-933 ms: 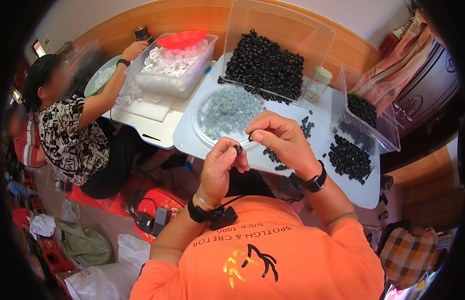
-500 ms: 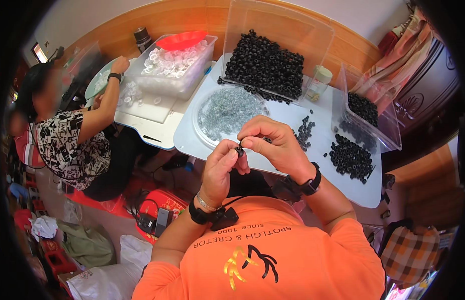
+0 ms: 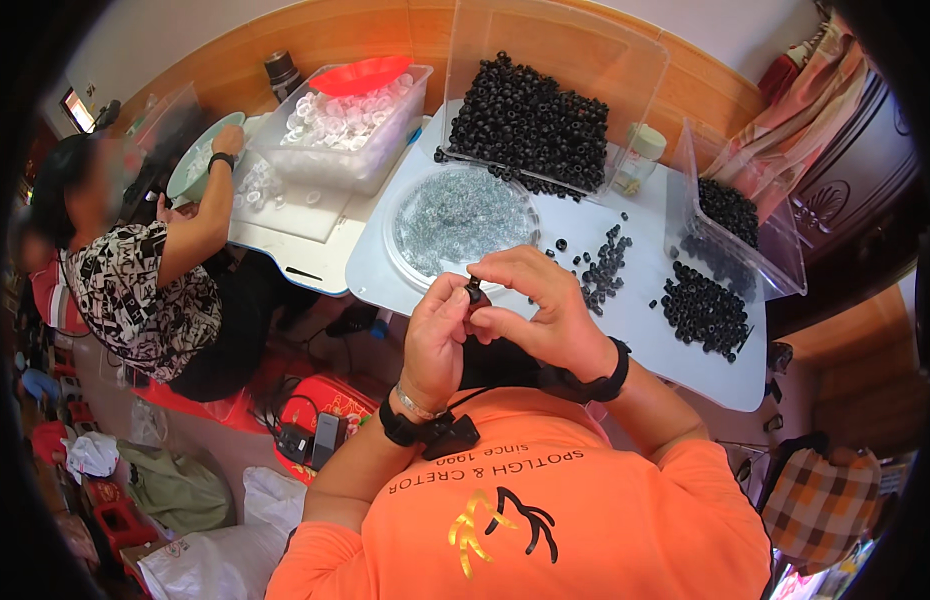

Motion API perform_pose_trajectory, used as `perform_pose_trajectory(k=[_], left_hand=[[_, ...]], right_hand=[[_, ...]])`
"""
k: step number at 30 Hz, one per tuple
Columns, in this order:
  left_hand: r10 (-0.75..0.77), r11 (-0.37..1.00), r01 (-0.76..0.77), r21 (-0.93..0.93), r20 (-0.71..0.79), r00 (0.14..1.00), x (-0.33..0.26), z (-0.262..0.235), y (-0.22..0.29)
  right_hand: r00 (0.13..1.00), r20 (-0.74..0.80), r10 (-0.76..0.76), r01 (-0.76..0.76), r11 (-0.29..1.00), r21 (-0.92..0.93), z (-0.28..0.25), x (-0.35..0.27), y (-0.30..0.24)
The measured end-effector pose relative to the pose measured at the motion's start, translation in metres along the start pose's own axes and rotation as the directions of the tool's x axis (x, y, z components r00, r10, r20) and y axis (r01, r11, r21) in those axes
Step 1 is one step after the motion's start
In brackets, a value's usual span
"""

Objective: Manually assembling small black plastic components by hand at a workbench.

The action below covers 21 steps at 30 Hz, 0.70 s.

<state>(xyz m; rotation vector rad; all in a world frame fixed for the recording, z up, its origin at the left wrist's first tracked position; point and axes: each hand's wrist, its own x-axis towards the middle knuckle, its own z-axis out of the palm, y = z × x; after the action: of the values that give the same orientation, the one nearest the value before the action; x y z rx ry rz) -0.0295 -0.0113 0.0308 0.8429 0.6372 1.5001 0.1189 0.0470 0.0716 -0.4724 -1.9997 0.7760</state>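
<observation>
Between my hands, just in front of the table edge, is a small black plastic part. My left hand pinches it between thumb and fingers. From the other side, my right hand has its forefinger near the part's top and its thumb against its lower side. Whether anything smaller sits in those fingertips is hidden. Right behind my hands stands a round clear tray full of small shiny clear-grey pieces. Loose black ring-shaped parts lie on the table beyond my right hand.
A clear bin tipped toward me spills black parts at the back. Another clear bin and a black pile are at the right. At left, a co-worker reaches into a green bowl beside a tub of white pieces.
My right hand has shifted down and its fingers have moved from a pinch above the black part to around it. The co-worker's hand has dipped lower into the bowl.
</observation>
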Motion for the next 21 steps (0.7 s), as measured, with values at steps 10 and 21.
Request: perform_pose_trajectory(k=[10,21], left_hand=[[-0.131,0.989,0.132,-0.069,0.013,0.991,-0.002,0.008,-0.003],[-0.1,0.995,0.098,0.035,0.072,0.992,-0.008,0.011,-0.011]], right_hand=[[0.993,-0.042,-0.11,0.097,0.966,-0.24,0.001,-0.011,0.005],[0.992,-0.009,-0.123,0.114,0.942,-0.316,-0.008,-0.019,0.0]])
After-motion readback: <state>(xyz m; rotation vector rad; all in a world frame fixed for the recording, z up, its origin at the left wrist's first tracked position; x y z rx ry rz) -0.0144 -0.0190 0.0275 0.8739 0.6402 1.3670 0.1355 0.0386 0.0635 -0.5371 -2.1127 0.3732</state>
